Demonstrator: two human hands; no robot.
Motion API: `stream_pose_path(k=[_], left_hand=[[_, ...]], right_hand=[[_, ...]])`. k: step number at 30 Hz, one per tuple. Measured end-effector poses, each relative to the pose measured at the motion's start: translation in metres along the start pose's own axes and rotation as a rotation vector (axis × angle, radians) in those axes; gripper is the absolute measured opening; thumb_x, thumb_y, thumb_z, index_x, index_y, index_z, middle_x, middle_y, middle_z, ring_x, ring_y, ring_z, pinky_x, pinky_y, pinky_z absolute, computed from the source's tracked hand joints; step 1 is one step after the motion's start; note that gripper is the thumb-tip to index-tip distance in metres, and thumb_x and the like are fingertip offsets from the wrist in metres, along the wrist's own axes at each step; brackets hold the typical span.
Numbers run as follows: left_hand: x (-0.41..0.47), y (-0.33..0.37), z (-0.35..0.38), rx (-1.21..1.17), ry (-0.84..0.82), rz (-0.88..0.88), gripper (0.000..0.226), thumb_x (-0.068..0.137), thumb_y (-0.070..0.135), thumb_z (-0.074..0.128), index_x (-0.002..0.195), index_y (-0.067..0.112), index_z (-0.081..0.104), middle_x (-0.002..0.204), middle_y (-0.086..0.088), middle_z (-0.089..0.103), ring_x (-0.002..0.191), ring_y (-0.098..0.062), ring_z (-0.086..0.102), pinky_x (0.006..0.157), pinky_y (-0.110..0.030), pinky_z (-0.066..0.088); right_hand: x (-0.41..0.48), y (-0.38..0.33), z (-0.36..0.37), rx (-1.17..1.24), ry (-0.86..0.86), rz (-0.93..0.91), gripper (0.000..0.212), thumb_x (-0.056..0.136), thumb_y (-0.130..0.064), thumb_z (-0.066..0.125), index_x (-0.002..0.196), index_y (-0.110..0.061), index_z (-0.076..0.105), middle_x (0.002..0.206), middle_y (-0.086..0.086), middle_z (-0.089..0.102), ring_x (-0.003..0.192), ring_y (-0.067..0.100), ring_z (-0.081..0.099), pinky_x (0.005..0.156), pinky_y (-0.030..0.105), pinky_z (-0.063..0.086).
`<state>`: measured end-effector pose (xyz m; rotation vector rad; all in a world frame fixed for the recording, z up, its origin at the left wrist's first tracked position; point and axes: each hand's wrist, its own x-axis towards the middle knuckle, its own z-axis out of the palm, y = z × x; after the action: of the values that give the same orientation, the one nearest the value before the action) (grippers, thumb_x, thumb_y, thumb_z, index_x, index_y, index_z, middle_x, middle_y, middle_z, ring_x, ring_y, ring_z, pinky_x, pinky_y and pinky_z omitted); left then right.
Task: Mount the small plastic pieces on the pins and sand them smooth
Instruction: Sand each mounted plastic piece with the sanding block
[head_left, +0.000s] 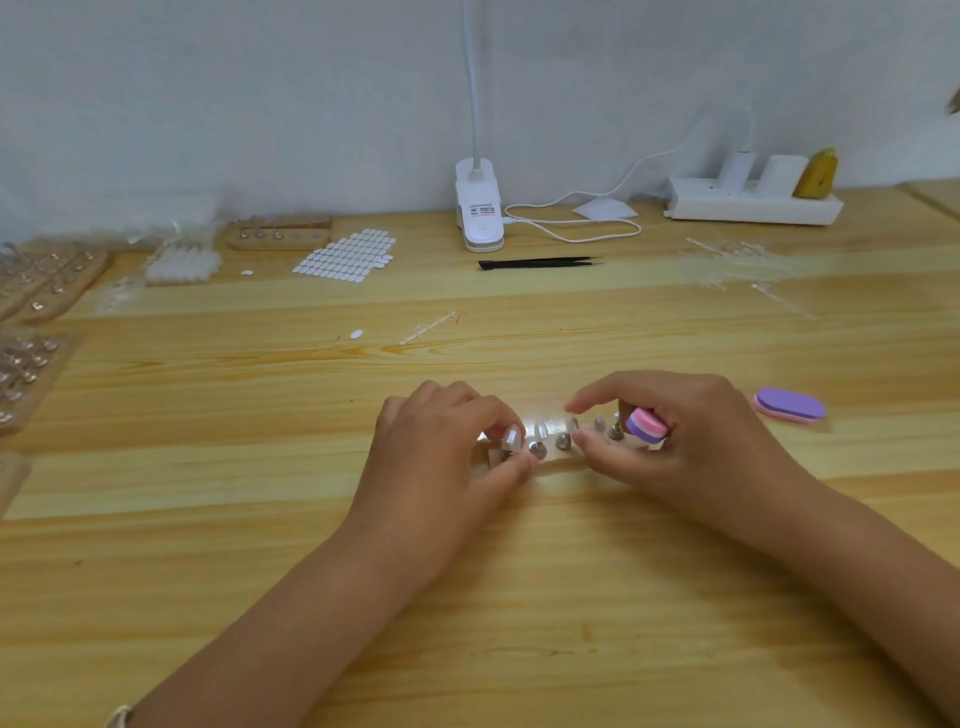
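A small holder with a row of metal pins (563, 441) lies on the wooden table in front of me, and several pins carry clear plastic pieces. My left hand (441, 452) pinches the leftmost plastic piece (511, 437) between thumb and fingers. My right hand (670, 431) grips a pink and purple sanding block (645, 425) in its curled fingers, while its forefinger and thumb reach to a plastic piece (572, 425) near the row's middle. The holder's ends are hidden under both hands.
A second purple and pink sanding block (789, 406) lies to the right. Black tweezers (537, 263), a white clip lamp (479, 208), a sheet of white stickers (345, 257) and a power strip (753, 205) sit at the back. Wooden pin holders (31, 332) line the left edge.
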<state>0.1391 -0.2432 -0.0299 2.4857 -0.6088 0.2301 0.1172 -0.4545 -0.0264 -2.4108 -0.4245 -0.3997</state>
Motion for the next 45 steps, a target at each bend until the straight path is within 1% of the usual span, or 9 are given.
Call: stream_pose_path(k=[8,14,18,23,29,33,39,43,45], left_hand=[[0.0,-0.003,0.0,-0.007,-0.011,0.03,0.01,0.083,0.044,0.067,0.088,0.036,0.065,0.088,0.018,0.058,0.092,-0.005,0.048,0.08,-0.023,0.021],[0.001,-0.005,0.0,0.007,-0.011,0.029,0.009,0.083,0.043,0.067,0.09,0.036,0.066,0.089,0.02,0.058,0.093,-0.005,0.048,0.081,-0.022,0.021],[0.0,-0.005,0.0,0.006,0.005,0.047,0.013,0.083,0.042,0.069,0.095,0.038,0.065,0.093,0.02,0.058,0.097,-0.005,0.048,0.082,-0.022,0.021],[-0.001,0.005,-0.005,-0.04,0.171,0.264,0.05,0.071,0.032,0.079,0.118,0.027,0.064,0.114,0.009,0.058,0.109,-0.012,0.05,0.096,-0.027,0.033],[-0.003,0.012,-0.009,-0.211,0.295,0.488,0.029,0.074,0.014,0.083,0.101,0.014,0.074,0.098,0.001,0.065,0.094,-0.019,0.059,0.087,-0.025,0.043],[-0.003,0.013,-0.011,-0.245,0.292,0.479,0.028,0.075,0.019,0.084,0.1,0.013,0.075,0.096,0.001,0.065,0.09,-0.017,0.058,0.082,-0.019,0.04],[-0.004,0.017,-0.012,-0.354,0.231,0.403,0.027,0.076,0.027,0.079,0.101,0.019,0.073,0.101,0.005,0.064,0.096,-0.013,0.058,0.085,-0.02,0.042],[-0.004,0.019,-0.013,-0.543,0.138,0.232,0.023,0.083,0.026,0.075,0.103,0.026,0.063,0.107,0.013,0.062,0.099,-0.009,0.058,0.078,-0.018,0.044],[-0.004,0.019,-0.013,-0.616,0.113,0.174,0.022,0.084,0.024,0.072,0.105,0.026,0.064,0.106,0.014,0.065,0.099,-0.011,0.061,0.077,-0.02,0.047]], right_hand=[[-0.002,-0.006,-0.007,-0.044,-0.012,0.011,0.029,0.078,-0.043,0.073,0.103,-0.03,0.075,0.069,-0.045,0.05,0.066,-0.01,0.054,0.06,0.022,0.033],[-0.003,-0.002,-0.014,-0.053,-0.025,0.008,0.02,0.078,-0.043,0.071,0.092,-0.031,0.077,0.063,-0.03,0.052,0.059,0.007,0.05,0.056,0.031,0.037],[-0.004,-0.001,-0.018,-0.008,-0.071,-0.051,0.021,0.077,-0.038,0.075,0.095,-0.029,0.079,0.066,-0.039,0.055,0.063,-0.005,0.057,0.06,0.019,0.042],[-0.005,-0.008,-0.018,0.342,-0.03,0.006,0.011,0.077,-0.038,0.08,0.088,-0.035,0.079,0.048,-0.014,0.038,0.045,0.004,0.035,0.052,0.008,0.031],[-0.004,-0.016,-0.017,0.689,-0.116,0.175,0.015,0.075,-0.035,0.081,0.089,-0.028,0.081,0.054,-0.009,0.028,0.053,0.013,0.026,0.06,0.025,0.034],[-0.004,-0.017,-0.017,0.75,-0.155,0.195,0.022,0.073,-0.04,0.086,0.089,-0.026,0.082,0.053,-0.008,0.028,0.053,0.012,0.027,0.055,0.014,0.035],[-0.007,-0.024,-0.02,0.703,-0.189,0.2,0.03,0.074,-0.046,0.071,0.097,-0.028,0.079,0.061,0.012,0.034,0.057,0.018,0.035,0.057,0.017,0.04],[0.007,-0.023,-0.015,0.891,-0.061,0.352,0.047,0.051,-0.008,0.036,0.093,-0.013,0.054,0.047,-0.002,0.042,0.043,0.009,0.036,0.046,0.024,0.031],[0.006,-0.016,-0.011,0.87,0.016,0.344,0.049,0.044,-0.004,0.025,0.085,-0.016,0.047,0.046,-0.002,0.048,0.04,0.005,0.04,0.043,0.019,0.032]])
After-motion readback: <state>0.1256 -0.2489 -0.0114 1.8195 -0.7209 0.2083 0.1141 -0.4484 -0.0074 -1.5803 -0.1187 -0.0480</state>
